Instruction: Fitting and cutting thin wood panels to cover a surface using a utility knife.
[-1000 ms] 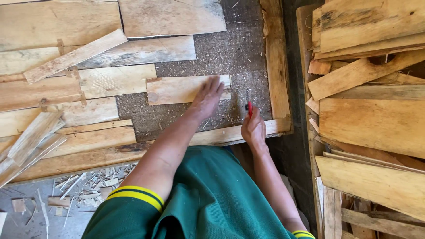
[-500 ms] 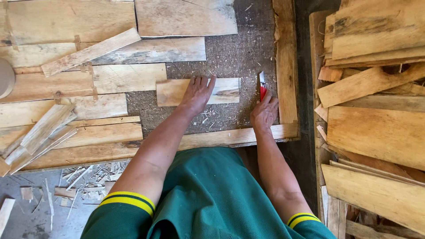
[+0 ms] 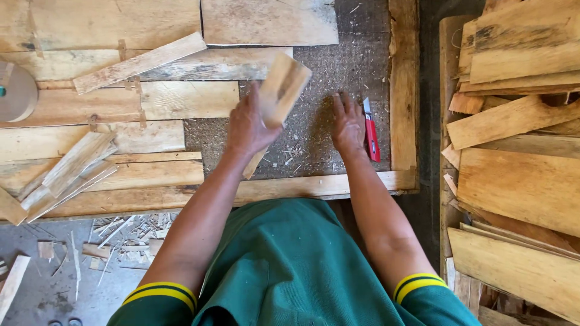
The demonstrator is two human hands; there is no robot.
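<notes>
On the sawdust-covered bench (image 3: 338, 72), the left hand (image 3: 251, 124) grips a small wooden board (image 3: 281, 90), lifted and tilted above the surface. The right hand (image 3: 347, 124) lies flat with fingers spread, just beside a red utility knife (image 3: 370, 130). A sideways slip could bring this hand against the knife. Planks (image 3: 121, 102) on the left and a wooden rail (image 3: 403, 90) on the right leave only narrow room.

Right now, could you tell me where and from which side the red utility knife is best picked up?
Grip the red utility knife by its red handle, the end nearer the person, coming from the left, where the right hand lies flat beside it. The pale blade end points away, and the raised wooden edge crowds its right.
</notes>
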